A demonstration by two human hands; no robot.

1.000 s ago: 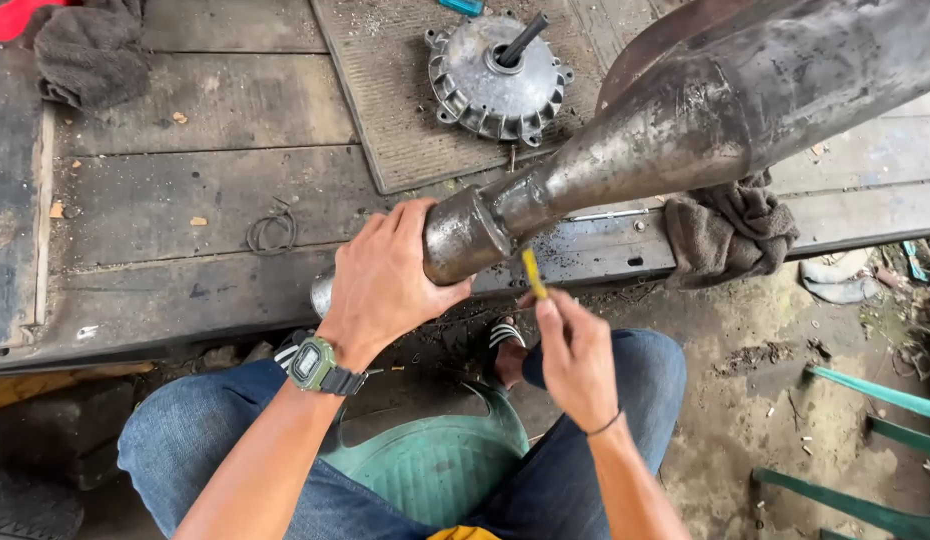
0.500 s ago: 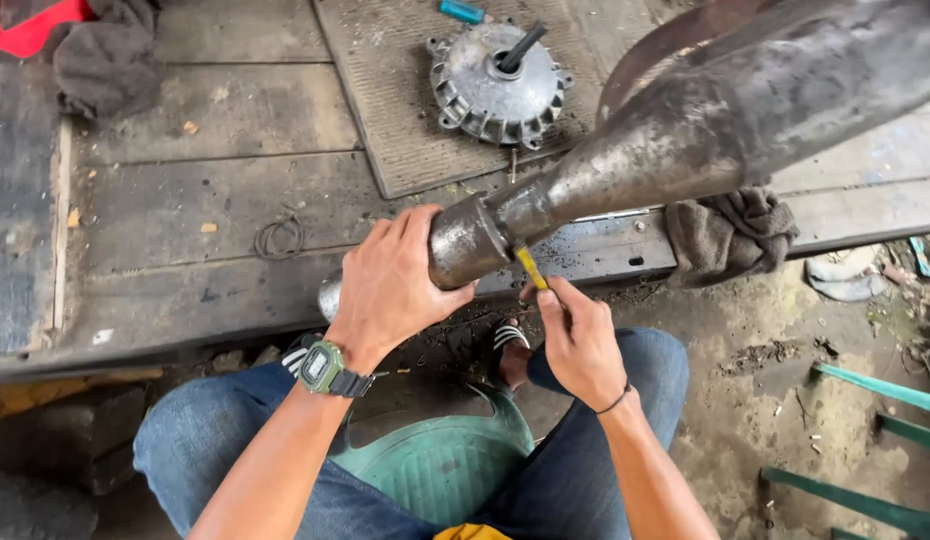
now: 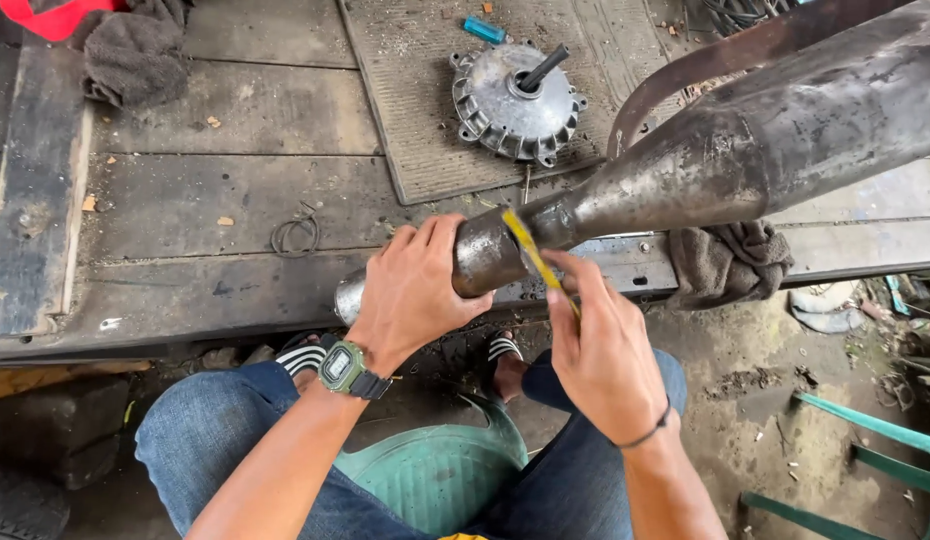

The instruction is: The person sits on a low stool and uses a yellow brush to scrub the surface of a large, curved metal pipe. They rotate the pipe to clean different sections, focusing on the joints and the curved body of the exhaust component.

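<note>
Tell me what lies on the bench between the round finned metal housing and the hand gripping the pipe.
In the head view, the ribbed mat's front edge and bare, grimy planks lie between the finned housing and the left hand; nothing else clearly shows.

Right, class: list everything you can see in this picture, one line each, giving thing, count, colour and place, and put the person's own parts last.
Exhaust pipe: one, grey-brown metal, slanting from upper right to centre.
Yellow strip: one, yellow, against the pipe's narrow end.
Round finned housing: one, silver with dark shaft, on the mat, top centre.
Mat: one, grey-brown, on the planks.
Rags: grey, one top left, one under the pipe.
Wire loop: one, dark, on the planks.
Green seat: one, between the knees.
Watch: one, green, left wrist.
Left hand: grips the pipe's end.
Right hand: pinches the strip.
</note>
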